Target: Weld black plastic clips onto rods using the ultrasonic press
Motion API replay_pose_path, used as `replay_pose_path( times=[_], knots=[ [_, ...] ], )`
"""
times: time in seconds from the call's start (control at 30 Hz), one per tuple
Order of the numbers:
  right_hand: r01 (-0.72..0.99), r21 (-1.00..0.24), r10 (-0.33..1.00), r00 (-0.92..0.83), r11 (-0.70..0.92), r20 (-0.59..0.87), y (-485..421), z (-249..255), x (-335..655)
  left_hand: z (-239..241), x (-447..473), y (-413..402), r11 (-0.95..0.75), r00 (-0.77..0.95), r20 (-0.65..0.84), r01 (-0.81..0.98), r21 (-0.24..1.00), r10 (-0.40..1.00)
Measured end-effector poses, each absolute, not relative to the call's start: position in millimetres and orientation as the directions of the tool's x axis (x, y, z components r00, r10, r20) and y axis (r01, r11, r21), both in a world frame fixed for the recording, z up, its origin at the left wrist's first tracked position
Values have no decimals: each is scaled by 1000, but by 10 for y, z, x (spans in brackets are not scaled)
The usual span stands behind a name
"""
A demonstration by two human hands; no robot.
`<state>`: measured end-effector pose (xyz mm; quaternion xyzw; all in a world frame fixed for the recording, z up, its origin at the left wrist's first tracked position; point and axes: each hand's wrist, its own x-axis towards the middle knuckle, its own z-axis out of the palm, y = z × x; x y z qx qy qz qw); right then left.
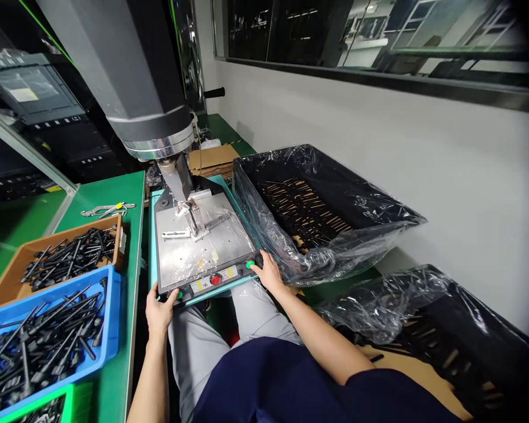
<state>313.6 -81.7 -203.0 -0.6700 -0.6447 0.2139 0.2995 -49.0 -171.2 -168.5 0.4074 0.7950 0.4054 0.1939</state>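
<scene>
Both the left hand (158,312) and right hand (270,275) hold no part, thumbs (173,296) at the green buttons (250,265) on the machine base's (199,285) near corners. One dark part (193,218) stands in the fixture (201,234) mid-plate, under the horn (175,179), seemingly midway through working. Rows of rods (326,218) in the lined box (361,183) look done; those heaped in the blue bin (111,320) seem left.

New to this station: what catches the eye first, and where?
The big grey machine head looms at upper left, over a silvery plate. At the machine's front edge, the left hand and right hand each have a thumb at a green button, a red button between them. At lower left, a bright blue bin holds black parts.
</scene>
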Motion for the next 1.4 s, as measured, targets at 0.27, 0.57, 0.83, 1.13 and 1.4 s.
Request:
replay_pose_path(
  times=[0.27,0.57,0.83,1.13,1.4],
  knots=[
    [725,-688,982,99,39,160,-793,-2148,3135,-1756,-536,-1671,283,-612,7,377,882,791],
    [743,-665,979,72,75,190,-801,-2178,3153,-1834,-593,-1747,217,-511,99,522,825,854],
    [748,-659,977,73,79,200,-805,-2188,3149,-1914,-627,-1754,239,-510,144,612,754,848],
    [746,-662,982,66,70,177,-807,-2154,3130,-1929,-629,-1765,229,-500,141,605,762,855],
    [735,-673,981,61,80,183,-818,-2161,3140,-1924,-622,-1770,234,-496,121,594,770,860]
  ],
)
